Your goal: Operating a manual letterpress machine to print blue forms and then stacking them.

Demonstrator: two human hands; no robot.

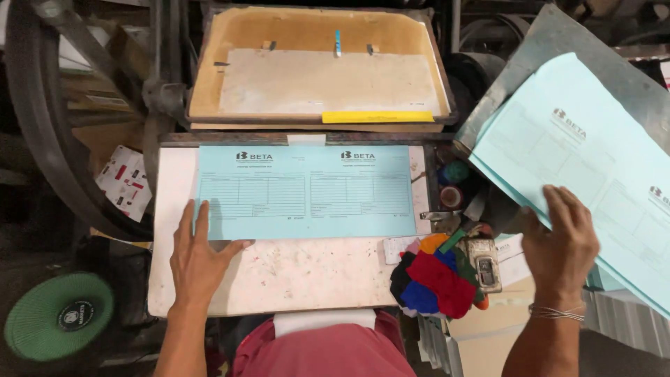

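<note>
A light blue printed form sheet (307,192) lies flat on a stained white board (279,272) in front of me. My left hand (199,255) rests flat on the board, fingers together, with fingertips on the sheet's lower left corner. My right hand (562,248) lies on a stack of the same blue sheets (593,167) at the right, fingers spread over its lower edge, pressing on the top sheet. Above the board sits a brown press platen (314,70) with a pale paper packing and a yellow strip along its front edge.
A large dark flywheel (49,132) stands at the left, a green round cover (59,314) lower left. A bundle of coloured rags (436,276) and a small counter device (486,264) lie right of the board. Small ink tins (452,183) sit beside the sheet.
</note>
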